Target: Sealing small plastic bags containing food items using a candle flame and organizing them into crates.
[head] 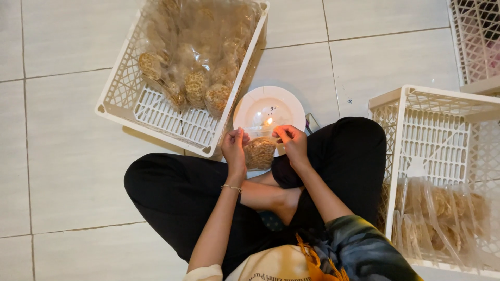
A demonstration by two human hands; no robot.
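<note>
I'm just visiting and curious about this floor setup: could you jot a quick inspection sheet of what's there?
Surface: pale tiled floor; the person sits cross-legged on it.
Job's things: clear bag of round crackers, top edge held over a small flame on a white plate.
Clutter: left crate of filled bags; right crate with more bags; a third crate at the top right.
Grips: left hand and right hand each pinch the bag's top.
Cables: nothing seen.
Surroundings: only floor tiles visible.

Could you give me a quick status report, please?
Both hands, left and right, pinch a clear snack bag. Top edge at flame on white plate. Nothing obstructing.
</note>
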